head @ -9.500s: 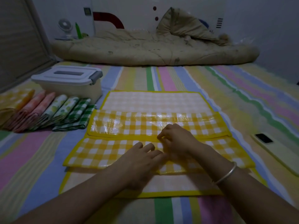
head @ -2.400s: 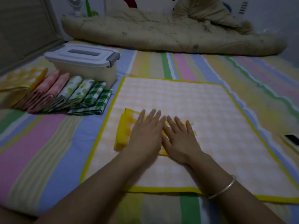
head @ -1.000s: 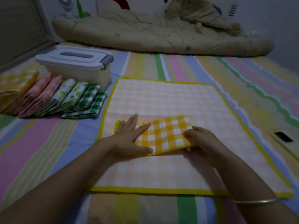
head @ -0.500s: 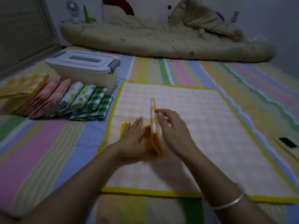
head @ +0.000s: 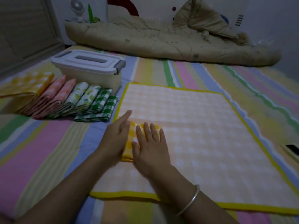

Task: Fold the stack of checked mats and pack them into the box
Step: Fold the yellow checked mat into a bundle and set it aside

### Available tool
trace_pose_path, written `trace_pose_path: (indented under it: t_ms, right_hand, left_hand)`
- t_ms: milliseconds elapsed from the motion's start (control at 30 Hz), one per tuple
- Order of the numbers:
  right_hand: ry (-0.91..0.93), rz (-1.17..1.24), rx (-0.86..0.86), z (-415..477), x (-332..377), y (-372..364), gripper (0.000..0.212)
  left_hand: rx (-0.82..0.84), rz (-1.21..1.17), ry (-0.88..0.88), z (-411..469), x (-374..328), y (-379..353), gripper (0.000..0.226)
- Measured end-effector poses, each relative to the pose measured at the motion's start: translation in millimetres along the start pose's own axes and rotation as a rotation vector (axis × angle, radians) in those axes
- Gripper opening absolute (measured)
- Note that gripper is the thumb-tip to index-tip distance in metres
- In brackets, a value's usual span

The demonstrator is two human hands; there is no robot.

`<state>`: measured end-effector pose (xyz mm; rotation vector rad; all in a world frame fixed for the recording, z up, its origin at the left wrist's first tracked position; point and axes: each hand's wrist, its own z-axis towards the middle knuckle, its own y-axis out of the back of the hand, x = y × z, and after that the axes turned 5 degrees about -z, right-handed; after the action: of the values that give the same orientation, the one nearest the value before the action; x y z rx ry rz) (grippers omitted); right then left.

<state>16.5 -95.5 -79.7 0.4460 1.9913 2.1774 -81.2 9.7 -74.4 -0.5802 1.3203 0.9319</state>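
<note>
On the spread mat beneath your palms, the flap that stood upright a moment ago is down. Your left hand and right hand press the folded yellow mat flat, fingers straight, so it looks ready to pack. Beyond your left hand, the box has its lid on, with the row of folded mats in front of it.

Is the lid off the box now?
No, the white lid sits flat on top of the box, which stands behind the row of folded mats.
</note>
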Motion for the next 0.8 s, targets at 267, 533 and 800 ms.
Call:
trace_pose_path:
  t_ms: [267, 533, 800]
  right_hand:
    - [-0.024, 0.325, 0.102, 8.9, -17.1, 13.7, 0.052]
    - [-0.568, 0.753, -0.021, 4.9, -43.3, 54.4, 0.044]
    - [-0.502, 0.858, 0.191, -8.0, -19.9, 55.6, 0.018]
  left_hand:
    - [0.310, 1.107, -0.332, -16.5, 28.2, 5.6, 0.065]
    - [0.310, 1.257, -0.361, -18.2, 34.6, 2.4, 0.061]
    - [0.355, 1.194, -0.251, -20.0, 16.5, 3.6, 0.078]
